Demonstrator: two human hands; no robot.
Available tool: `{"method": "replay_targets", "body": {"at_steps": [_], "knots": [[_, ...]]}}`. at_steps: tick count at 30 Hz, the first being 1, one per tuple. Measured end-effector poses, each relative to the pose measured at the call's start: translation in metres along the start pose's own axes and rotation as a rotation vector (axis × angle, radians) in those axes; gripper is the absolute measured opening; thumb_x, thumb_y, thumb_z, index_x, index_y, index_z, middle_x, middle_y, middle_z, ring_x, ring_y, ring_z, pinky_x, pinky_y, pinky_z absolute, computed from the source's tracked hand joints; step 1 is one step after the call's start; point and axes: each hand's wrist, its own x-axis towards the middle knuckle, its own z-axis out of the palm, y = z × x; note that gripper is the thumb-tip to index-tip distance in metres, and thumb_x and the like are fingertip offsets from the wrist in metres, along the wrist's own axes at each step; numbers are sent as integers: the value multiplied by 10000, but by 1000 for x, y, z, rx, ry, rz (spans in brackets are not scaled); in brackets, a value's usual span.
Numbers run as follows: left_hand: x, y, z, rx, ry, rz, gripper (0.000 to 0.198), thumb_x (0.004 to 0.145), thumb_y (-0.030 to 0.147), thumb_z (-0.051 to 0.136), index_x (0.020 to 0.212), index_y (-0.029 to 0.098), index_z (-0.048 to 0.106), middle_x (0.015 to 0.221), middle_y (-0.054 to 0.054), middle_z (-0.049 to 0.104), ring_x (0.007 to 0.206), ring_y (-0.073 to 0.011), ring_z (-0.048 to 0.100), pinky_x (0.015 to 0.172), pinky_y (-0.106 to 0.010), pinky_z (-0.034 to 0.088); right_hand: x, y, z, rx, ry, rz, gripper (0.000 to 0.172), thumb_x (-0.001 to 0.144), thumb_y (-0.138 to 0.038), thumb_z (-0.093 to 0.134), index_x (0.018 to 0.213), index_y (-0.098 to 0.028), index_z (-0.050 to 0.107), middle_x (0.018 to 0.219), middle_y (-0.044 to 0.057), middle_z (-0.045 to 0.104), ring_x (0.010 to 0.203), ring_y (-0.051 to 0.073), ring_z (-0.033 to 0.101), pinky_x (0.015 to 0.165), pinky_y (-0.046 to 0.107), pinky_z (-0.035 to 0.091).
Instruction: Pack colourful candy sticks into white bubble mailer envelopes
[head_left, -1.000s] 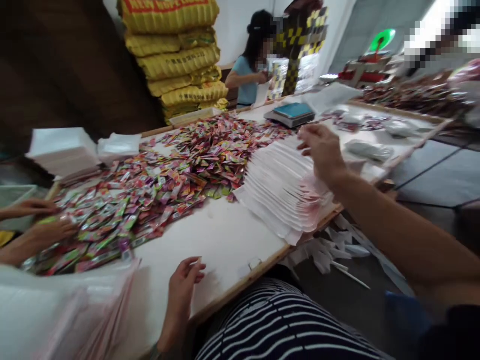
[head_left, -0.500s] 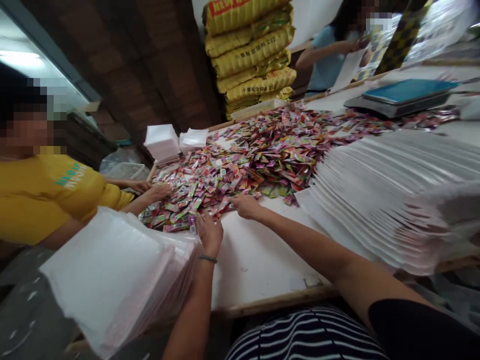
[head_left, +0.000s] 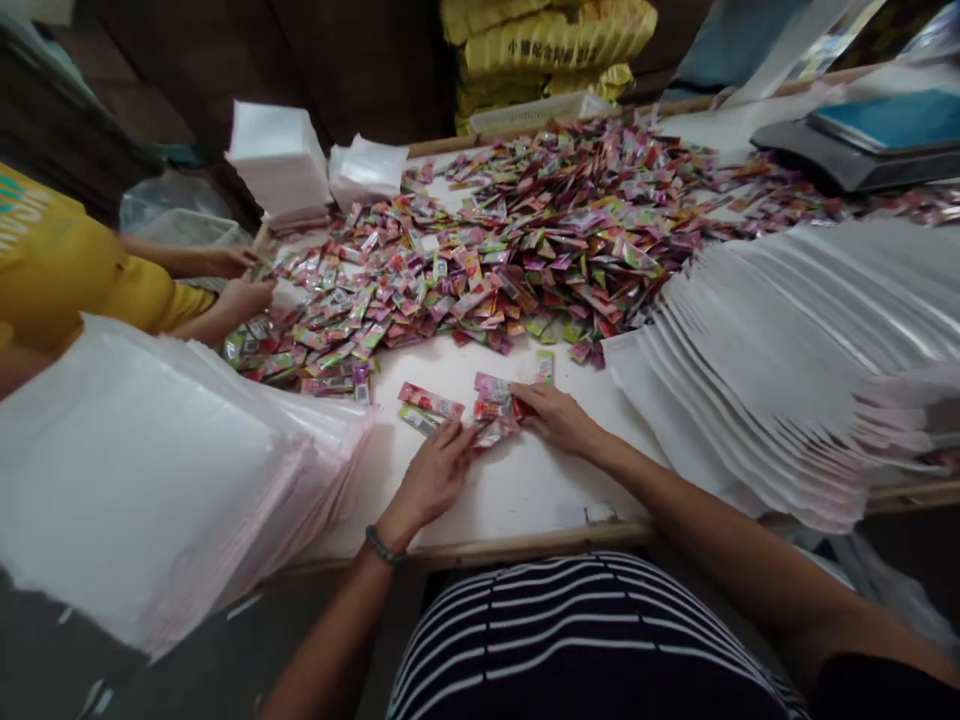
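Observation:
Several small glossy sachets, pink, red and green, lie loose on the white tabletop between my hands. My left hand rests low over the table, fingers stretched out, their tips touching the nearest sachets. Just left of those fingertips lies a pink sachet with a green-edged one beside it. From the right, my right hand reaches in with fingers extended, its tips against the group's right side; the undersides of the fingers are hidden. Beyond both hands spreads a large heap of sachets.
White plastic sleeves are stacked at left and fanned at right. Smaller white stacks stand at the far left. A blue-topped scale sits far right. A co-worker in a yellow shirt handles sachets at left.
Both my hands have drawn back from the heap's edge toward me, and several sachets now lie apart from it. My view has tilted down. The co-worker's hands have moved back from the heap.

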Motion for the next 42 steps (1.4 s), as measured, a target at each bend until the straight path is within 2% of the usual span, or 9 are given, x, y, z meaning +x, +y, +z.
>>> {"method": "replay_targets", "body": {"at_steps": [3,8,13,17,20,23,32,38,42], "knots": [[-21,12,-5,-141,-55,72,706,763,60,495,1440,240,411,1493,-66,440,1391,-214,384,1144,-435,365,5,1,-2,-59,54,82,314,916,-158,452,1156,-161,655,1173,141,657,1086,253,580,926,391,454],[-14,6,-27,104,112,-16,745,760,-23,406,1474,180,340,1526,-95,382,1420,-217,322,1173,-460,319,18,-10,-11,-142,88,167,278,933,-142,424,1029,-110,684,1023,155,684,962,244,593,876,367,436],[26,-13,-32,293,-139,37,800,701,-74,397,1455,192,371,1543,-82,357,1459,-269,219,1165,-507,267,3,-29,-19,61,207,96,278,958,-200,411,1033,-151,674,996,110,696,929,223,614,835,352,463],[27,-15,-30,335,-182,86,587,780,-15,405,1316,179,550,1322,-106,591,1297,-245,464,1117,-428,345,-20,-34,-25,176,-40,-30,269,935,-225,466,1114,-197,665,1053,75,703,981,203,623,858,345,473],[2,-11,-28,328,-114,89,472,827,14,402,1213,167,626,1159,-114,665,1130,-227,569,1039,-380,422,-45,-33,-26,67,-305,-188,476,843,-121,538,1309,-214,559,1306,98,603,1209,232,511,952,394,421],[-30,-9,-27,278,-49,10,378,870,75,440,1165,177,652,1104,-111,686,1041,-229,594,951,-372,476,-67,-33,-23,-96,-382,-218,489,840,-70,489,1306,-204,549,1320,123,573,1180,244,507,937,424,401],[-73,-6,-11,262,42,42,310,908,128,450,1086,180,698,981,-95,703,900,-209,615,828,-346,521,-41,-59,-15,-106,-29,133,250,992,-258,401,990,-155,629,949,93,633,895,182,578,767,272,410],[-75,5,-4,263,-1,209,342,870,57,461,1096,180,687,1016,-82,705,932,-205,609,826,-344,530,-20,-80,5,79,-194,41,101,840,-103,596,850,-163,676,887,55,671,810,152,600,710,233,400],[-80,3,-4,233,2,219,345,866,46,473,1102,183,684,1040,-67,708,954,-198,609,853,-339,522,-20,-69,-4,238,118,274,131,868,-215,575,829,-188,697,773,18,676,745,158,611,693,250,427]]}}
